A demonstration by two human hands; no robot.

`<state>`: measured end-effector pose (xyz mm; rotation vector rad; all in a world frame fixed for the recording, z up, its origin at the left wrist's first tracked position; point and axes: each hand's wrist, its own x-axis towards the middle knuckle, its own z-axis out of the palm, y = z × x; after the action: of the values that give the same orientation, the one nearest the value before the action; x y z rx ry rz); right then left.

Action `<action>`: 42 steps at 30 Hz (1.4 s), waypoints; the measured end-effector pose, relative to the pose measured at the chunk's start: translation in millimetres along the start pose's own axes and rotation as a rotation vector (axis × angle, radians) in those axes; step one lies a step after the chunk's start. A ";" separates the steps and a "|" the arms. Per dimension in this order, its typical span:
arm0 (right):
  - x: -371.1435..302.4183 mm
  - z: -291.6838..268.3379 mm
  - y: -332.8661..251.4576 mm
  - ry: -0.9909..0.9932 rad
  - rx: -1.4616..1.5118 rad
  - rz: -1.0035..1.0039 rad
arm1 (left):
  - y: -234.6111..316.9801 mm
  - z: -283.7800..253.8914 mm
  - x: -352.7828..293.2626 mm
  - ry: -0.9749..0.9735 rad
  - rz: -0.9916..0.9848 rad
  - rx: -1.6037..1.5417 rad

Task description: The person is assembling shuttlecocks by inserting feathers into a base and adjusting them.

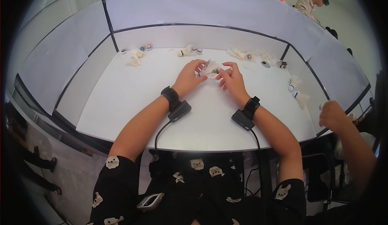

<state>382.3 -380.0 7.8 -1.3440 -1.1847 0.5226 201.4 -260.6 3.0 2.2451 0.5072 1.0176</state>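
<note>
Above the middle of the white table, my left hand (188,76) is closed around the cork end of a worn shuttlecock (209,69). Its feather skirt flares up and to the right, with dark patches among the pale feathers. A blue band shows near the cork, which my fingers partly cover. From the other side, my right hand (233,81) pinches at the right edge of the skirt with thumb and fingertips, the upper finger lifted away. Exactly which feather it grips is too small to make out.
Along the far edge lie loose feathers (135,58), a shuttlecock (188,50), more shuttlecocks (241,55) and a tape roll (265,64). Two shuttlecocks (300,98) rest at the right. White panels (194,35) enclose the table. Another person's hand (334,116) hangs beyond the right edge.
</note>
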 end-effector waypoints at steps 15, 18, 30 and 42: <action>-1.8 1.8 4.7 -0.115 0.034 0.151 | 5.7 -7.3 -0.8 -0.075 0.066 0.060; -7.3 4.4 -2.8 -0.034 0.029 0.168 | 8.1 -7.4 -0.7 -0.088 0.101 0.085; -3.1 -1.7 7.0 -0.046 -0.131 0.032 | 14.7 -4.8 -0.7 -0.152 0.032 0.000; -4.8 -0.2 -3.8 0.021 -0.097 -0.003 | 10.2 -7.0 -1.5 -0.161 -0.032 0.039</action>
<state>379.4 -385.0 9.6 -1.4267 -1.2076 0.4525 196.0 -266.4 12.6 2.3219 0.4957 0.8093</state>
